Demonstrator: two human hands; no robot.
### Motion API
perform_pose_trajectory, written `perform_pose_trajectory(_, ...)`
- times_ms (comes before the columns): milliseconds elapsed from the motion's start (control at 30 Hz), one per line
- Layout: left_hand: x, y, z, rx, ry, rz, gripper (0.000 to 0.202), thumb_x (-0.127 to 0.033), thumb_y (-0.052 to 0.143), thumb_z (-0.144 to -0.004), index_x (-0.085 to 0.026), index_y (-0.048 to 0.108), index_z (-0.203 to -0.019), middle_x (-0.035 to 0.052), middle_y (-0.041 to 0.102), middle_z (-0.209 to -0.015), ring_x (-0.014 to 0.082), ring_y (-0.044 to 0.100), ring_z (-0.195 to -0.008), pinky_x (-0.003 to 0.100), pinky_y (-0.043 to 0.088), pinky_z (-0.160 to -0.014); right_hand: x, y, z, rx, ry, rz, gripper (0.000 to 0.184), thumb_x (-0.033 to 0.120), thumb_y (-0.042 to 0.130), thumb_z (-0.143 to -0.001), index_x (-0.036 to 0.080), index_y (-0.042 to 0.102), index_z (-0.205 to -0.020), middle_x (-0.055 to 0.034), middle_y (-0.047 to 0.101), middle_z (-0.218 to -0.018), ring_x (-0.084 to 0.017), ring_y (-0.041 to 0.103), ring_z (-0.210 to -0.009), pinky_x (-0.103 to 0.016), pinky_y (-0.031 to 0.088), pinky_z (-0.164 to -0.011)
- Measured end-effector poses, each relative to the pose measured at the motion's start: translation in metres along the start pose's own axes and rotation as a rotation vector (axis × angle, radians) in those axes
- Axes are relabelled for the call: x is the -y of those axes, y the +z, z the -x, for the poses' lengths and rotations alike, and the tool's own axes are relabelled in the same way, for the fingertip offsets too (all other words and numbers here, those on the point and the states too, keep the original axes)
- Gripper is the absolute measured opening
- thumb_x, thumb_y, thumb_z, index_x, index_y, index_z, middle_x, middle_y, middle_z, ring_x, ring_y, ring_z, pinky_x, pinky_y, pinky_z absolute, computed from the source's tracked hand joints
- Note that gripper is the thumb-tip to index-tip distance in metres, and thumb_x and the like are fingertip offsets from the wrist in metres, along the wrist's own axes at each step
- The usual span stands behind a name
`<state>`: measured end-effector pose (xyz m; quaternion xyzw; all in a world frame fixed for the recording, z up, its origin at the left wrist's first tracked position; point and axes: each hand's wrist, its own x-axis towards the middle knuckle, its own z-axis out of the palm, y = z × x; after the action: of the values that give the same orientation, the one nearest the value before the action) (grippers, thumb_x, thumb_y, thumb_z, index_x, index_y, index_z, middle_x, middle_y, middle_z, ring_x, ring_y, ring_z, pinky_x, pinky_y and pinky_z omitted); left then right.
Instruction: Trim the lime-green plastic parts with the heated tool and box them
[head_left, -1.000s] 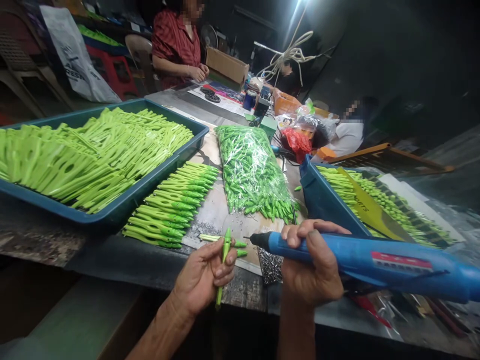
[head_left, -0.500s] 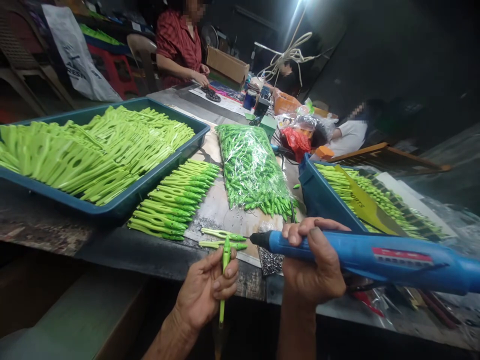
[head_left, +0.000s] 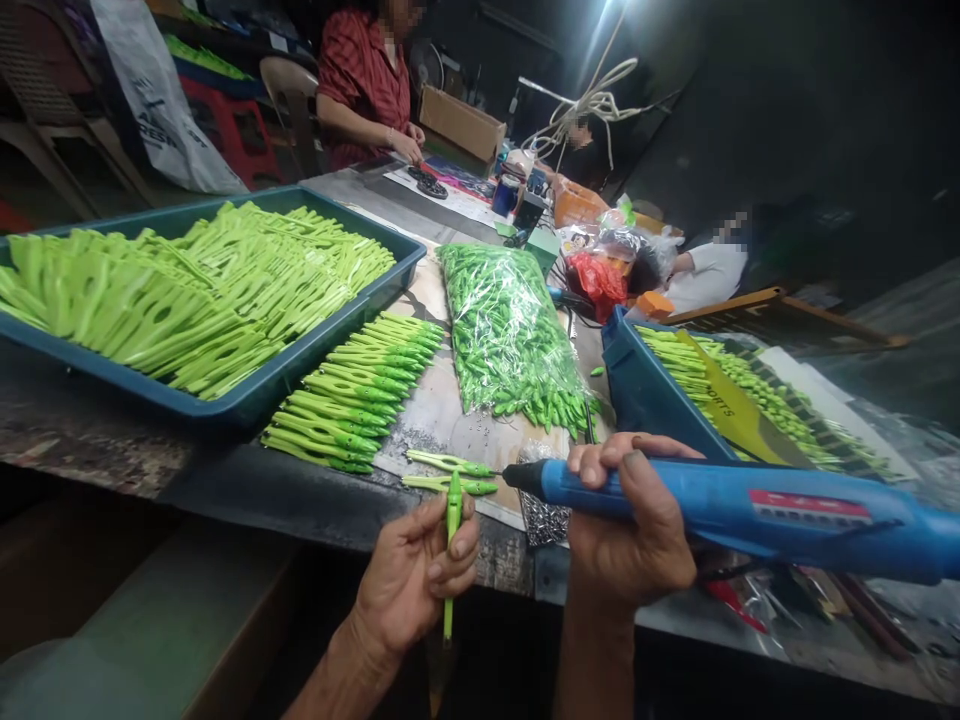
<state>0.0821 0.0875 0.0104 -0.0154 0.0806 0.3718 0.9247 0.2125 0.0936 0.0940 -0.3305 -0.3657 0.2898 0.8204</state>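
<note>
Lining up, it seems: my left hand [head_left: 420, 568] pinches a green stick [head_left: 454, 508]; my right hand [head_left: 628, 535] grips a blue screwdriver [head_left: 712, 500]; contact calls for steady aim.

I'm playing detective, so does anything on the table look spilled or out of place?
Yes: one small green piece lies alone between the plastic bag and the blue bin, apart from the bag's similar pieces.

The left hand [head_left: 420, 570] is holding its green piece [head_left: 453, 515] more upright, baring more of the two pieces [head_left: 475, 487] behind; a co-worker's hands [head_left: 406, 147] are parting, one nearing black round things [head_left: 428, 183].
</note>
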Motion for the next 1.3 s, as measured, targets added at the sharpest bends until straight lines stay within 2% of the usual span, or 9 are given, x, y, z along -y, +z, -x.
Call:
perform_pose_trajectory(433,0.001,-0.004,0.003,0.045,0.030,-0.006,0.015,-0.018,0.052,-0.082,-0.005,0.060,-0.081,0.0002,0.048,-0.055,0.0005,0.028,-0.037,0.010,0.023,-0.035,0.002,0.001,0.003,-0.043,-0.011,0.037,0.016,0.012,0.059,-0.068,0.018,0.053,-0.081,0.0038,0.053,-0.063,-0.009,0.048,-0.048,-0.026,0.041,-0.056)
perform_pose_trajectory(767,0.006,-0.003,0.006,-0.027,0.075,-0.084,0.017,-0.021,0.067,-0.075,-0.008,0.056,-0.076,-0.0001,0.051,-0.060,-0.0004,0.033,-0.040,0.010,0.022,-0.037,0.006,0.004,0.006,-0.006,0.011,0.013,0.014,0.011,0.058,-0.070,0.018,0.054,-0.081,0.0045,0.053,-0.061,-0.008,0.048,-0.049,-0.025,0.042,-0.056)
perform_pose_trajectory(1067,0.007,-0.004,0.012,-0.038,0.141,-0.208,0.016,-0.022,0.063,-0.079,-0.009,0.054,-0.077,0.0004,0.050,-0.067,0.0001,0.034,-0.046,0.012,0.023,-0.042,0.008,0.007,0.009,0.000,0.023,-0.023,0.016,0.011,0.061,-0.068,0.019,0.056,-0.081,0.0038,0.054,-0.062,-0.009,0.048,-0.049,-0.025,0.042,-0.055)
perform_pose_trajectory(1300,0.008,0.002,0.023,-0.141,0.281,-0.414,0.008,-0.017,0.062,-0.078,-0.010,0.057,-0.078,0.0024,0.054,-0.072,0.0030,0.041,-0.051,0.015,0.028,-0.046,0.009,0.007,0.013,0.036,0.039,-0.029,0.015,0.011,0.060,-0.069,0.019,0.058,-0.081,0.0032,0.055,-0.064,-0.009,0.048,-0.050,-0.025,0.042,-0.055)
